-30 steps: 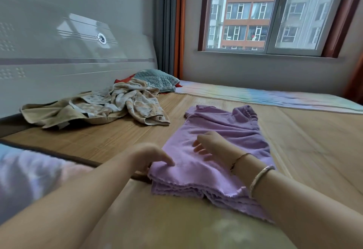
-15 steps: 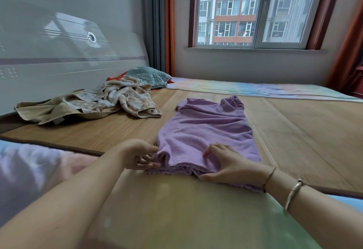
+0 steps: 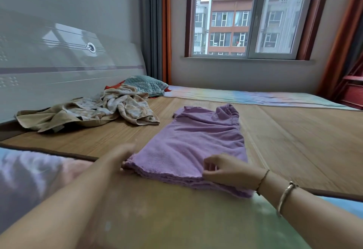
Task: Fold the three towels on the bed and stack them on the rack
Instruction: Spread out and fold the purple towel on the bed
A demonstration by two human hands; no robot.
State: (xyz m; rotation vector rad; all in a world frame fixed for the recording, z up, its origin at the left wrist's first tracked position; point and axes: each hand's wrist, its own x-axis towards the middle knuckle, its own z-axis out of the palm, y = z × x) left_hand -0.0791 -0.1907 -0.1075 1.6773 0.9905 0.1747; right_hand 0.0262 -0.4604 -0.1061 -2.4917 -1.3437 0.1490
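Head camera looks down at a purple towel [image 3: 196, 142] lying on the bed. It is folded into a long shape, and its layers show at the near edge. That near end sits on the colourful sheet [image 3: 176, 215] and the far end lies on the bamboo mat [image 3: 294, 140].

The left hand [image 3: 122, 155] is at the towel's near left corner. It looks blurry. Its fingers touch the edge there, but I cannot tell if they pinch the cloth or just rest on it. The right hand [image 3: 229, 168] is at the near right side. Its fingers are curled and pinch the top layer of the purple towel. Two bracelets [image 3: 284, 195] are on that wrist.

Farther back on the left, two more towels lie in a messy heap on the mat. One is a beige patterned towel [image 3: 129, 107]. The other is a tan towel [image 3: 49, 117], and the two touch. Behind them is a teal pillow [image 3: 145, 84], close to the grey headboard [image 3: 59, 62].

A window [image 3: 245, 17] is in the far wall. Something red [image 3: 351, 91] stands at the right edge, but I cannot tell what it is.
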